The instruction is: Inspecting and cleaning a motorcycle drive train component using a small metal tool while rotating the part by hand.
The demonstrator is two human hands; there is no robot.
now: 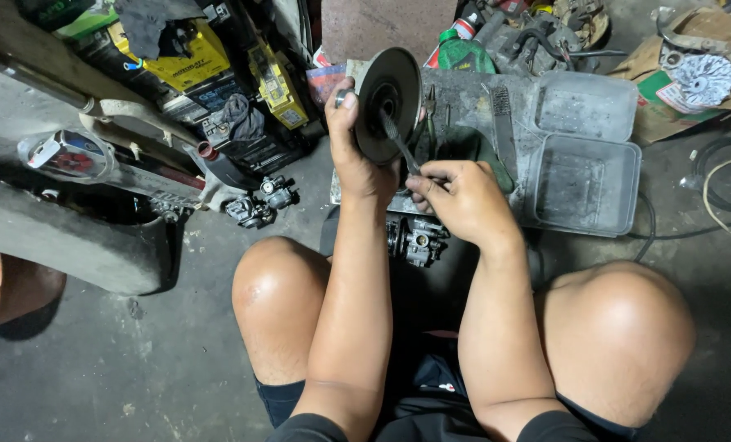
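Dark metal disc [388, 102], probably heavy, rigid and greasy, upright at 12 o'clock above worktop [472, 98], rim clasped by left hand [353, 143]; right hand [459, 200] pinching slim tool [400, 141] at hub.

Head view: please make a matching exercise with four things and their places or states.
Things:
1. round metal disc
2. thin metal tool
3. clear plastic container
4. green bottle

Places or states:
A. open, on the floor at right
B. held up by the left hand
C. lying at the top, behind the work board
D. pinched in the right hand

Pairs: 1-B, 2-D, 3-A, 4-C
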